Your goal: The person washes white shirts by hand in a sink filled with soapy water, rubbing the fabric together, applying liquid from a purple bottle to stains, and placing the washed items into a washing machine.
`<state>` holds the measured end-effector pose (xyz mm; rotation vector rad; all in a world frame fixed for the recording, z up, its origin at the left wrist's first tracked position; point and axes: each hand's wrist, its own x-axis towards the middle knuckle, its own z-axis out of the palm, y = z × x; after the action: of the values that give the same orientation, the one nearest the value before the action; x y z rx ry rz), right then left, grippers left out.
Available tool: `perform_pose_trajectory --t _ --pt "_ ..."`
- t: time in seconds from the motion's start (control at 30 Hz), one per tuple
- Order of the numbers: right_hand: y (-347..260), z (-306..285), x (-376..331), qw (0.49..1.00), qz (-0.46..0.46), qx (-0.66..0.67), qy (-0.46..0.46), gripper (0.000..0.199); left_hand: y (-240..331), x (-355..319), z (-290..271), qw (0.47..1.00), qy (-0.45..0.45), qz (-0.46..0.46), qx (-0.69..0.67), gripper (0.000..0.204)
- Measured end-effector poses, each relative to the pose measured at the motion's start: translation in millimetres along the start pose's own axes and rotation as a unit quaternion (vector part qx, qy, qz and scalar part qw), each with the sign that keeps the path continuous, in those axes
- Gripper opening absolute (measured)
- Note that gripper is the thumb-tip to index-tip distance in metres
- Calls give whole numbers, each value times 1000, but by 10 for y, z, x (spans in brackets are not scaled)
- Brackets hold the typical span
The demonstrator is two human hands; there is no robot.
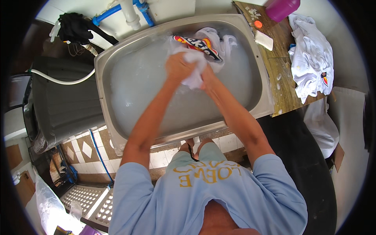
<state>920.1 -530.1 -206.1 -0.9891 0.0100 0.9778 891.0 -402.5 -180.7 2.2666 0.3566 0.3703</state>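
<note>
White cloth (197, 58) — soft, limp, probably water-heavy and slick — is bunched at the upper centre of the frame, over the steel sink (102, 78). The left hand (180, 66) and right hand (208, 76) both clench it, though blur hides exact finger placement; thick folds should give the surest hold.

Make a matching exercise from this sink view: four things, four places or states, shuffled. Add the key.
Things
1. Metal basin
2. Pale soap-like bar
3. Blue pipe
4. White cloth with a printed patch

Places or states
A. Lying on the wooden counter
B. Gripped by the left hand and right hand
C. Holding cloudy water
D. Beyond the far rim, near the wall

Pairs: 1-C, 2-A, 3-D, 4-B
</note>
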Motion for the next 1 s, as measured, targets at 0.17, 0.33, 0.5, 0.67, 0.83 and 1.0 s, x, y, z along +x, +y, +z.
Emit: perform_pose_trajectory --t 0.17,0.33,0.5,0.67,0.83,1.0 --pt "-784 85 -851 898 25 -429 98 39 283 334 -978 906 -354 67 222 55" --pt "-1243 -219 -747 725 -231 -617 202 32 584 300 -514 957 -122 230 131 49" --pt "-1175 -676 -471 670 -137 -721 111 38 640 128 -343 902 -320 95 274 41" --pt "-1529 -611 -320 661 -114 -730 131 42 656 323 -341 956 -232 -11 182 42" --pt "-1199 -598 145 636 -98 -746 171 42 460 437 306 973 70 9 221 40" --pt "-1430 -944 40 562 -239 -780 137 29 4 379 134 984 24 -168 59 24"
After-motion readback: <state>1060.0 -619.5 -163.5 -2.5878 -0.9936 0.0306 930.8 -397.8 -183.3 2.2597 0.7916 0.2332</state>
